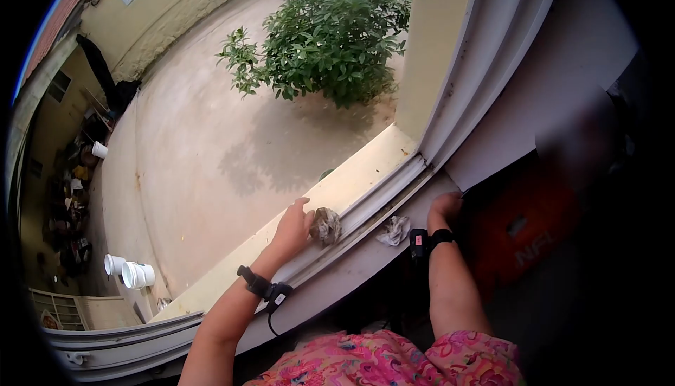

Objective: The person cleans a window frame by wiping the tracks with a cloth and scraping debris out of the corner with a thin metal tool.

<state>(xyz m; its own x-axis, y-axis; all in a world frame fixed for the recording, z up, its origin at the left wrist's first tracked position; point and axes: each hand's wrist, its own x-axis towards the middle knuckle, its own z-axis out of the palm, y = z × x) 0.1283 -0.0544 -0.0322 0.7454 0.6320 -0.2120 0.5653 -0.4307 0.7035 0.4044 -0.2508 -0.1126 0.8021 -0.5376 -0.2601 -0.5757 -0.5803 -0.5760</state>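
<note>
My left hand [294,226] is over the outer side of the window frame, its fingers closed on a crumpled, dirty grey-brown wad [326,226]. The wad is at the white sliding track [362,207]. To its right, a second crumpled whitish wad [394,230] lies on the inner sill [365,251]. My right hand [446,207] is at the right part of the inner sill, near the frame's corner; its fingers are partly hidden, and whether it holds anything cannot be made out. Both wrists wear black straps with small devices.
Outside the window are a leafy green bush [330,34], a concrete yard [169,154], white buckets [138,275] and piled items along the left wall. Inside, a dark red item with white lettering [517,228] is at the right. A cable hangs from my left wrist device.
</note>
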